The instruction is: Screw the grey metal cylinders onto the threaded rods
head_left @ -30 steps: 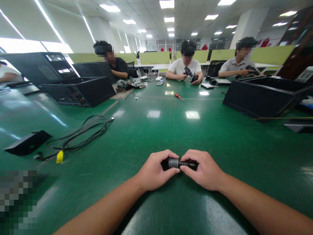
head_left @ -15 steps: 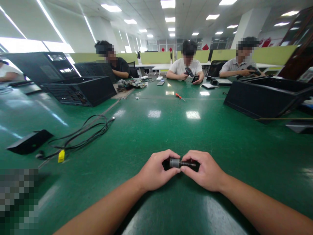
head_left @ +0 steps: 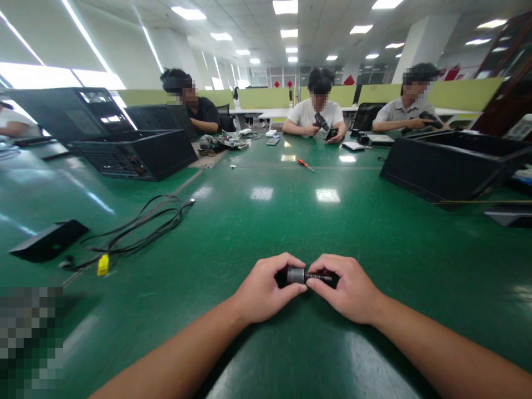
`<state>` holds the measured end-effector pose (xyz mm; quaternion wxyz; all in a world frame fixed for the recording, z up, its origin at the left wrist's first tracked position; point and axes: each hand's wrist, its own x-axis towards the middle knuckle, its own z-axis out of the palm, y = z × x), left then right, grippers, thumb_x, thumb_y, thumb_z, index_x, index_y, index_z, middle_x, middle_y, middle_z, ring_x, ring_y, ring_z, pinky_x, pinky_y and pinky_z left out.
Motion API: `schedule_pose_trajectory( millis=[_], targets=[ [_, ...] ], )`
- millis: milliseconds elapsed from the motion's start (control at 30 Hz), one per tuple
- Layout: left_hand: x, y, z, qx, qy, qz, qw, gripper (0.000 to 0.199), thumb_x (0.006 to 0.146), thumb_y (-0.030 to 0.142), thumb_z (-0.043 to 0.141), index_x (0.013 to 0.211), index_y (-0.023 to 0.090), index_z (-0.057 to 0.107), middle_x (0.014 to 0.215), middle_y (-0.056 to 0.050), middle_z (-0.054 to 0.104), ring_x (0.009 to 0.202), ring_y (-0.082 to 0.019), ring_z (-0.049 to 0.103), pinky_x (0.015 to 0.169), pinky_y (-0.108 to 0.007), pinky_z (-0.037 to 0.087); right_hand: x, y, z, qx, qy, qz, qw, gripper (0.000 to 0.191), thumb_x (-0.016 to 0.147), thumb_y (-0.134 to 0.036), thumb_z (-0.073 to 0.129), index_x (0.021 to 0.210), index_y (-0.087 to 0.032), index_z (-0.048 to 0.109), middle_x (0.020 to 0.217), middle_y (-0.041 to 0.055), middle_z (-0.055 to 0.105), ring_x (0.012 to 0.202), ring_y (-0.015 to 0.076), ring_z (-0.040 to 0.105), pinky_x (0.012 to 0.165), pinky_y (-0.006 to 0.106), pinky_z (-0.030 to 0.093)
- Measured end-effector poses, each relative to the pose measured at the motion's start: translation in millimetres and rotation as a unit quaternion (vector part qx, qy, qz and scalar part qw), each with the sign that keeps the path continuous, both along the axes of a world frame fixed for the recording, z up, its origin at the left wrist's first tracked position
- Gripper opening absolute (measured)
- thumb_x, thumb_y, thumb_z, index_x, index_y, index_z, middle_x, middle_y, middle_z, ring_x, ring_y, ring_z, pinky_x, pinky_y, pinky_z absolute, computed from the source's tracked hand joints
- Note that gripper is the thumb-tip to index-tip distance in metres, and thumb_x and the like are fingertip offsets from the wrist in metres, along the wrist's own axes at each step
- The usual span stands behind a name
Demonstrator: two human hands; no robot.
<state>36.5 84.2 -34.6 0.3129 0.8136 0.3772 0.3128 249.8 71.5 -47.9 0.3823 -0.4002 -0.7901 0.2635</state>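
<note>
a small part (head_left: 306, 276) lies at six o'clock on the green surface (head_left: 257, 227), near the person, with its long axis running from nine to three; whether it rests there or is lifted a little, i cannot tell. its nine o'clock end is a fat grey collar (head_left: 296, 275), and a thinner ribbed rod (head_left: 323, 277) leads off toward three. they meet or nearly so; a firm joint cannot be made out.

both hands are nearly closed in pinches. the left hand (head_left: 260, 291) has the collar between thumb and fingers, the tips bent in from twelve and six; the right hand (head_left: 352, 291) has the rod close beside the collar, its palm side curved loosely around the far end.

it looks like metal, so i would expect it stiff, light enough for fingertips yet dense for its size, hardly fragile. the smooth, round collar could roll or slip if the pinch were oily or off centre; its broad barrel is the surest hold. the ribs should give some bite on the rod, best taken near the collar, since pushing on the slim end would tilt the whole.

beyond it, an orange screwdriver (head_left: 303, 163) lies at twelve and a looped cable (head_left: 143, 241) toward ten.
</note>
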Motion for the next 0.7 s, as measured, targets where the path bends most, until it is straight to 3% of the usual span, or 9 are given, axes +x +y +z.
schedule_pose_trajectory(
  millis=[700],
  targets=[
    [0.0,0.5,1.0,0.003,-0.001,0.001,1.0,0.025,0.078,0.023,0.076,0.101,0.019,0.067,0.089,0.0,0.071,0.081,-0.015,0.066,0.075,-0.026,0.047,0.5,0.1,-0.2,-0.002,-0.005,-0.006,1.0,0.003,0.083,-0.019,0.068,0.086,-0.02,0.069,0.079,-0.0005,0.069,0.072,0.0145,0.063,0.067,0.026,0.043]
  ],
)
